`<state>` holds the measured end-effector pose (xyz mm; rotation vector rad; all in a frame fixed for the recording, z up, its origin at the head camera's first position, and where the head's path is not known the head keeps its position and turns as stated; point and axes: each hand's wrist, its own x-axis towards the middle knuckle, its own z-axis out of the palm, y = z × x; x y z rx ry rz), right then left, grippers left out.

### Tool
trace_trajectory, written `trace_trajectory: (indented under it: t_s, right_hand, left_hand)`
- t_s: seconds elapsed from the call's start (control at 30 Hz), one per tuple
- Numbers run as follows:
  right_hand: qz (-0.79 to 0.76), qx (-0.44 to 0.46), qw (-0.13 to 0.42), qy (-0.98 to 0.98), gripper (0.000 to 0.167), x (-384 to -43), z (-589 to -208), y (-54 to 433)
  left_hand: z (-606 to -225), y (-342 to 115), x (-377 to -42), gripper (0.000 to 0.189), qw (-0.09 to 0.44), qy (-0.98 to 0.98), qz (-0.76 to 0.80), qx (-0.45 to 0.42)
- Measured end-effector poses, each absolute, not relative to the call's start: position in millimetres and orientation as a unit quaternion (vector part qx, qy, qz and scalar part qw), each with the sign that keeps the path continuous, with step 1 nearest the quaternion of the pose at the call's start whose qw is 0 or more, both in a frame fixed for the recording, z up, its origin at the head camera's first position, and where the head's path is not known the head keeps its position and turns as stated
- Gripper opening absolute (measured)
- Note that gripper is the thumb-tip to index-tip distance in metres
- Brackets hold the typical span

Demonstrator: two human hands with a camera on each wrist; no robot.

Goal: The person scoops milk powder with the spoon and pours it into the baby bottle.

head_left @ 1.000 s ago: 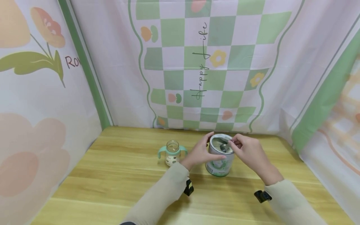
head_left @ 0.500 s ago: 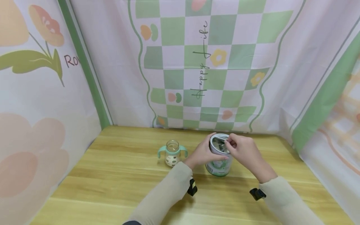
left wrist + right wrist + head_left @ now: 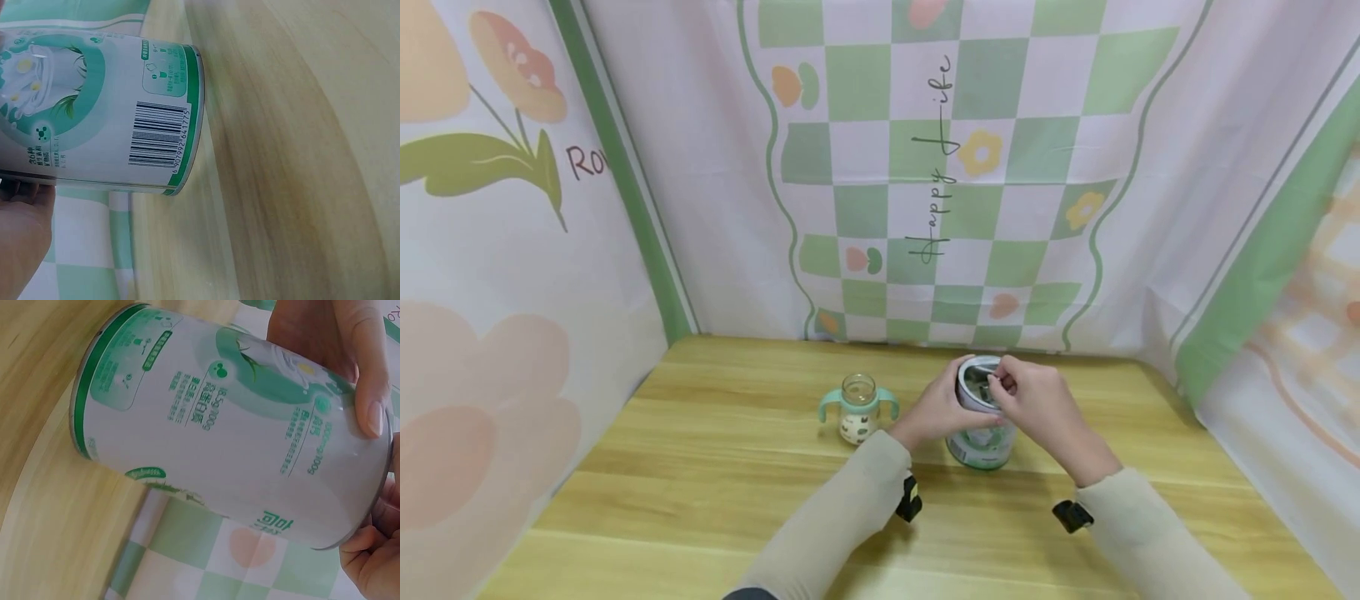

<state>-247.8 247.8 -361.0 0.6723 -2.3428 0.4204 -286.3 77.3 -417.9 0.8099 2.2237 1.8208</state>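
In the head view, a white-and-green milk powder can stands on the table near its back edge. My left hand grips it just below the rim, thumb across the front and fingers around the far side. A shiny silvery foil seal shows at its mouth, with a dark area beside it. My right hand pinches the foil over the right part of the mouth, partly hiding it. The right wrist view shows the left thumb lying along the can's printed side and the right fingers curled at the rim.
A two-handled baby bottle with mint-green handles and an uncovered clear neck stands left of the can, close to my left forearm. The wooden table meets patterned curtains at the back and sides.
My right hand has moved left across the can's mouth, from beyond its right rim to over it, pulling the foil along. The left hand keeps its grip; can and bottle stay put.
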Motion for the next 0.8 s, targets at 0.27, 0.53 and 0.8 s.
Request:
trace_trajectory:
  t_s: [0.27,0.53,0.8]
  right_hand:
    - [0.178,0.243,0.296,-0.906,0.013,-250.8,-360.9,241.8]
    - [0.203,0.249,0.258,-0.911,0.015,-251.7,-359.4,240.4]
    - [0.234,0.249,0.198,-0.919,0.015,-250.0,-355.1,241.1]
  left_hand:
    - [-416.3,76.1,-284.9,0.094,0.08,0.735,0.613,0.28]
    - [-415.7,75.4,-285.5,0.094,0.09,0.726,0.617,0.291]
    - [-416.8,75.0,-286.4,0.094,0.095,0.727,0.616,0.29]
